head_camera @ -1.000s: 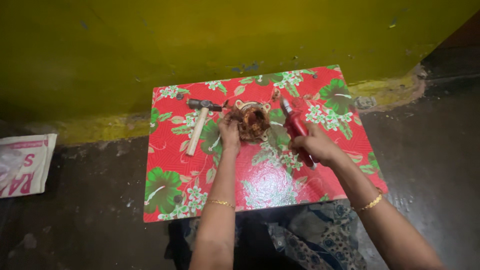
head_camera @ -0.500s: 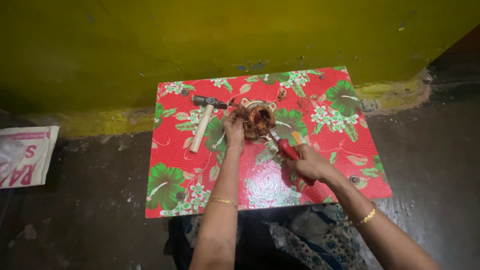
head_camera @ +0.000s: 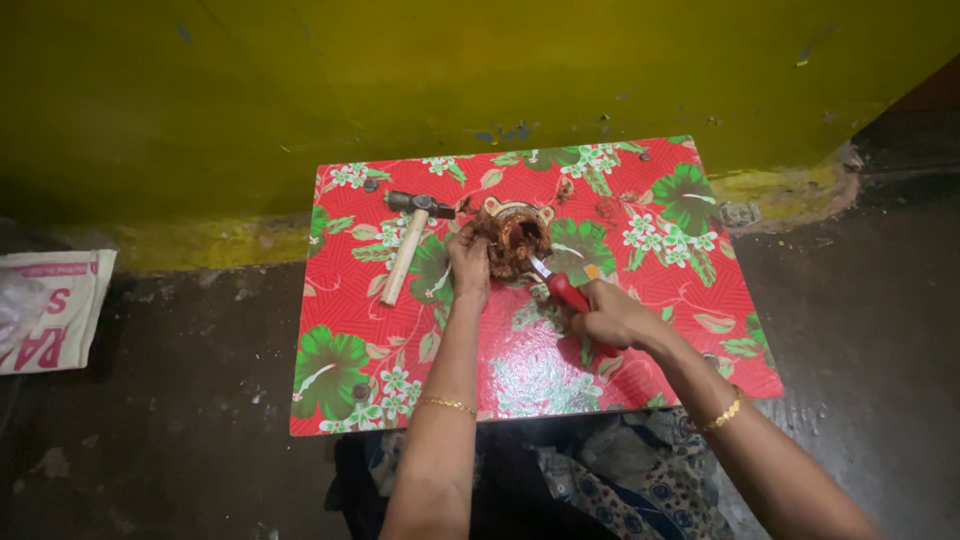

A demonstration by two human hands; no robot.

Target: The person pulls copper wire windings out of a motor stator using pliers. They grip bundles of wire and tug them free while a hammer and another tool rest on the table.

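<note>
My right hand (head_camera: 612, 315) is closed round a red-handled screwdriver (head_camera: 566, 292). A moment ago the tool lay alongside the coil (head_camera: 512, 238), farther right; now I have drawn my hand nearer and turned the tip into the coil's near right edge, so the prying can begin. My left hand (head_camera: 469, 262) grips the coil's left side, pinning it mid-table, toward the far edge. A hammer (head_camera: 408, 243) lies just left. The flowered table (head_camera: 340, 370) backs onto a yellow wall (head_camera: 480, 70); a sack (head_camera: 45, 310) lies far left on the floor.

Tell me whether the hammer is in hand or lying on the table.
Lying flat on the floral table: the hammer sits untouched beside the left hand.
</note>
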